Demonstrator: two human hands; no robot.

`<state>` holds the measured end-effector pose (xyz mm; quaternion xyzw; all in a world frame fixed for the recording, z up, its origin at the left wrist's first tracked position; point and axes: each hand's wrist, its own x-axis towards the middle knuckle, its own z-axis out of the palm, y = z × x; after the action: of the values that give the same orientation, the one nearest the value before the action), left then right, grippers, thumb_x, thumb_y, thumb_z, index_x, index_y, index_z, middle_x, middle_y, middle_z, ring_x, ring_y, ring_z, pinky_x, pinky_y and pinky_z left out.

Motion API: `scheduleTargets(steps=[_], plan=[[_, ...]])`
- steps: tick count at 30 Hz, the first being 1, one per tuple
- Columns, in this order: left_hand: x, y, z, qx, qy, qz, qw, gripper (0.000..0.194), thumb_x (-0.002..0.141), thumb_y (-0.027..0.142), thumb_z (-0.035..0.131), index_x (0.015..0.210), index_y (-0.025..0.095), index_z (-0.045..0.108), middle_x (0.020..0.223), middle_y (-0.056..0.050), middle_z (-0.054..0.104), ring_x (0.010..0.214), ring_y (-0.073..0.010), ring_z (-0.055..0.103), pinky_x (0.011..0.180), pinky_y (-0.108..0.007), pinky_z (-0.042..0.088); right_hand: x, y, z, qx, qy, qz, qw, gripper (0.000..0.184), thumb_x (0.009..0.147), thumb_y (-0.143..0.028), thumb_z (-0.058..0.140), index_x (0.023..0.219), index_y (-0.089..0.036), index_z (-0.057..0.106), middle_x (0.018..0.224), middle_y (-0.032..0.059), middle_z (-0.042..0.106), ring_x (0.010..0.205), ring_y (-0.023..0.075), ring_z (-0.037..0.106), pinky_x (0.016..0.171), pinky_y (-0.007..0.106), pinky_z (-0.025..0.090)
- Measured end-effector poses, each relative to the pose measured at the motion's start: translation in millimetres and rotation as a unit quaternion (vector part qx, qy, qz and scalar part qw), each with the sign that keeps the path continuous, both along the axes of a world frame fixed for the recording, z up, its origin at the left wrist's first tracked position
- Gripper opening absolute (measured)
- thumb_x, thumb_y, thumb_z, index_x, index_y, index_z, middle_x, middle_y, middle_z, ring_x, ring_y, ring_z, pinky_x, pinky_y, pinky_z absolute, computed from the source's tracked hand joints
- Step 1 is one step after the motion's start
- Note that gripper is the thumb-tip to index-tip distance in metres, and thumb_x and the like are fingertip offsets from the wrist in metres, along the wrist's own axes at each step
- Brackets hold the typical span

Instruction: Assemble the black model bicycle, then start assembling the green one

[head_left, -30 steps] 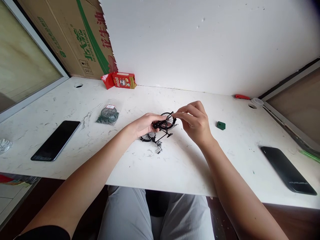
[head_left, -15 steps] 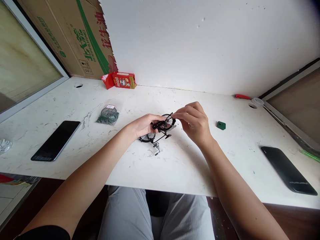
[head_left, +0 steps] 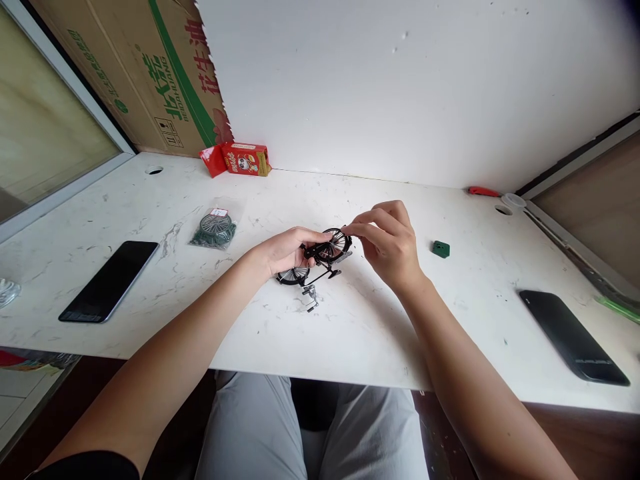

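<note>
Your left fingers (head_left: 325, 237) grip the model bicycle (head_left: 325, 267); right fingers (head_left: 346, 230) pinched narrow at its upper wheel (head_left: 334, 245).

Black miniature bicycle (head_left: 323, 262) with silvery handlebars, tilted above the white tabletop (head_left: 280, 333).

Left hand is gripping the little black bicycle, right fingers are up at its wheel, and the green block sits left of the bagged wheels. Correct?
Not quite: the head view shows the green block far to the right of the bagged wheels. The rest stands.
</note>
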<state>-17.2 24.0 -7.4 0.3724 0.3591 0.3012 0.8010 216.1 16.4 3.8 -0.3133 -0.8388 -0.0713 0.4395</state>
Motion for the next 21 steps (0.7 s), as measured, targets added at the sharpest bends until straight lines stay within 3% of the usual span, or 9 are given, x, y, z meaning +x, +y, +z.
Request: scheduleTargets(steps=[10,14,21], plan=[[-0.2,-1.2,-2.4,0.051,-0.016,-0.009,0.999,0.029,0.086,0.038,0.086,0.098,0.012,0.083,0.109,-0.016,0.077,0.079,-0.0143,0.064,0.054,-0.023,0.043,-3.0,-0.8,4.8,0.007,0.009,-0.039,0.999,0.03,0.104,-0.011,0.052,0.1,-0.034,0.071,0.097,0.0039,0.07,0.106,0.0292,0.059,0.085,0.052,0.051],[0.6,-1.3,-6.1,0.079,-0.001,0.016,0.997,0.038,0.083,0.042,0.089,0.102,0.011,0.083,0.114,-0.018,0.077,0.085,-0.0168,0.068,0.061,-0.024,0.05,-3.9,0.6,3.9,-0.025,0.053,-0.035,0.998,0.023,0.103,-0.013,0.055,0.098,-0.03,0.069,0.095,0.005,0.068,0.102,0.0282,0.058,0.086,0.05,0.051],[3.9,-4.7,-6.0,0.107,0.029,0.059,0.992,0.042,0.083,0.045,0.089,0.104,0.01,0.081,0.114,-0.019,0.077,0.096,-0.023,0.072,0.076,-0.033,0.06,-5.0,-1.0,0.8,-0.109,0.011,0.011,0.994,0.02,0.099,-0.008,0.058,0.099,-0.026,0.066,0.098,0.0051,0.072,0.099,0.027,0.059,0.084,0.046,0.052]])
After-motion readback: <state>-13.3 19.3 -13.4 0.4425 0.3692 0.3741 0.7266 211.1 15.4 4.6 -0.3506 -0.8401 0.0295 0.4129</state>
